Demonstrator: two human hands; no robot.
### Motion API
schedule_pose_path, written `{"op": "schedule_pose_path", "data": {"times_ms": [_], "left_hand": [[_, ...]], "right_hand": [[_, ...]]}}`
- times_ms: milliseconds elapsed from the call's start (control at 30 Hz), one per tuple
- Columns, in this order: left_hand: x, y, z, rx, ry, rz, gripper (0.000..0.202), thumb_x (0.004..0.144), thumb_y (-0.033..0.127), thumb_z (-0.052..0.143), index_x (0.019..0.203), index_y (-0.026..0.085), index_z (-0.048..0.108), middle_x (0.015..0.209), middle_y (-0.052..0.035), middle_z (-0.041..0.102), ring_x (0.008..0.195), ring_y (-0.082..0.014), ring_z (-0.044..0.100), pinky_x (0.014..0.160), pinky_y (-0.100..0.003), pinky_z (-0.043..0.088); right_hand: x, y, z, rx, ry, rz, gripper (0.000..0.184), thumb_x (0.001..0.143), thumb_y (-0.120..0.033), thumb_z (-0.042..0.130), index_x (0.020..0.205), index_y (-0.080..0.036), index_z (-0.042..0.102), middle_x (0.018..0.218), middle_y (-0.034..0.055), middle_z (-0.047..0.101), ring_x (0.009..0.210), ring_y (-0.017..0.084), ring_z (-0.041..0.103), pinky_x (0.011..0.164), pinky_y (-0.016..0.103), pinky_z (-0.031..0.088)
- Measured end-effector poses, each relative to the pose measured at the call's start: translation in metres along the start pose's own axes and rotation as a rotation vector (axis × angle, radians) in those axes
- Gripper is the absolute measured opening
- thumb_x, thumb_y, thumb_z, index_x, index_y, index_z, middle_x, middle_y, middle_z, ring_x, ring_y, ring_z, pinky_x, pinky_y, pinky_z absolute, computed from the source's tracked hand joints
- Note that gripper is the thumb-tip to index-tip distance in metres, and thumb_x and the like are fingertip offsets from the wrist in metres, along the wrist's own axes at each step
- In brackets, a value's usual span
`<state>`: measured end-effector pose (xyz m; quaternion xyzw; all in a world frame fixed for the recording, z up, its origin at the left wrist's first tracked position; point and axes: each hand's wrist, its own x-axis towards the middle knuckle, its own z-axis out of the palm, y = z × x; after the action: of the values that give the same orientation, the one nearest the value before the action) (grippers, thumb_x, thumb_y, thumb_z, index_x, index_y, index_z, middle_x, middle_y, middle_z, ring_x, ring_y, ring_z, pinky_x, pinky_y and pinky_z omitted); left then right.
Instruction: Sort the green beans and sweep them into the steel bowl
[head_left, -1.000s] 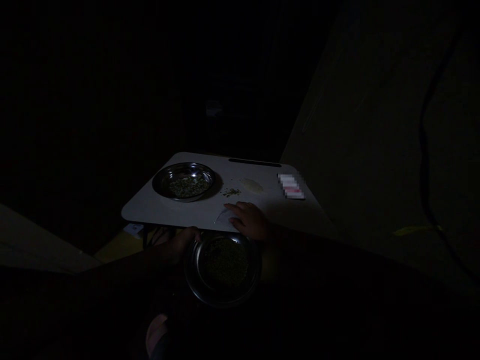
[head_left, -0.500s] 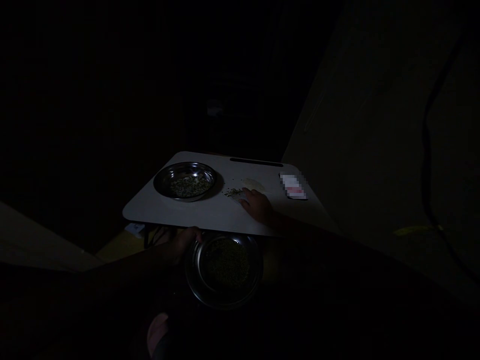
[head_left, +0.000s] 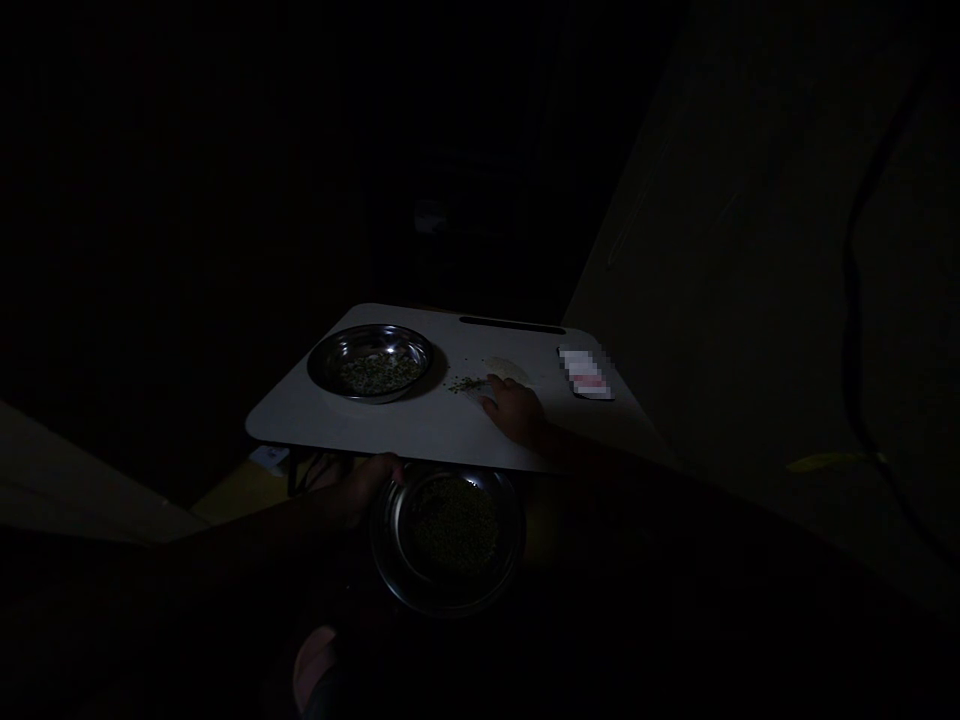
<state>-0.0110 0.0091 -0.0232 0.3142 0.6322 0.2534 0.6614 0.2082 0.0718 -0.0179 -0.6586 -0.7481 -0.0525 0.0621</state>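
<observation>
My left hand (head_left: 375, 477) grips the left rim of a metal bowl (head_left: 386, 570) held below the table's front edge. Small green grains (head_left: 456, 525), which look like mung beans, fill the bottom of that bowl. My right hand (head_left: 516, 410) rests on the white table, thumb and forefinger apart, and nothing shows in it. Just left of its fingertips lies a small scatter of green grains (head_left: 466, 384). A pale spread of rice-like grains (head_left: 507, 368) sits right behind the fingers. The dim light hides finer detail.
A second metal bowl (head_left: 319, 378) with mixed green and pale grains stands on the left of the white table (head_left: 300, 425). A phone (head_left: 586, 375) with a blurred screen lies at the right. A dark slot (head_left: 512, 325) runs along the back edge. A cable (head_left: 851, 300) hangs at far right.
</observation>
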Motion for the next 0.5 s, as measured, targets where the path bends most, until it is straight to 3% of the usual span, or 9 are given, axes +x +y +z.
{"op": "schedule_pose_path", "data": {"times_ms": [200, 333, 500], "left_hand": [[-0.0022, -0.0004, -0.0001, 0.005, 0.010, 0.021, 0.002, 0.049, 0.018, 0.048, 0.050, 0.016, 0.047, 0.044, -0.0036, 0.050, 0.042, -0.0161, 0.047, 0.042, -0.028, 0.036], [-0.0009, -0.0021, -0.0008, 0.042, 0.111, 0.078, 0.006, 0.049, 0.020, 0.051, 0.053, 0.017, 0.048, 0.046, -0.0027, 0.051, 0.044, -0.0166, 0.049, 0.044, -0.029, 0.038], [-0.0022, -0.0028, -0.0002, -0.022, -0.001, 0.038, 0.005, 0.050, 0.021, 0.048, 0.052, 0.016, 0.047, 0.042, -0.0012, 0.048, 0.039, -0.0141, 0.044, 0.043, -0.028, 0.037]], "right_hand": [[0.0007, 0.0023, 0.0022, 0.008, 0.022, 0.009, 0.049, 0.085, -0.040, 0.027, 0.126, -0.014, 0.035, 0.112, 0.0131, 0.053, 0.097, 0.022, 0.050, 0.079, 0.031, 0.037], [0.0009, 0.0018, 0.0016, -0.001, 0.031, 0.019, 0.048, 0.085, -0.040, 0.028, 0.125, -0.013, 0.037, 0.110, 0.0130, 0.054, 0.095, 0.022, 0.051, 0.077, 0.031, 0.038], [-0.0011, 0.0044, -0.0009, -0.016, 0.006, 0.034, 0.049, 0.085, -0.039, 0.029, 0.126, -0.013, 0.035, 0.112, 0.0136, 0.053, 0.096, 0.021, 0.051, 0.079, 0.031, 0.037]]}}
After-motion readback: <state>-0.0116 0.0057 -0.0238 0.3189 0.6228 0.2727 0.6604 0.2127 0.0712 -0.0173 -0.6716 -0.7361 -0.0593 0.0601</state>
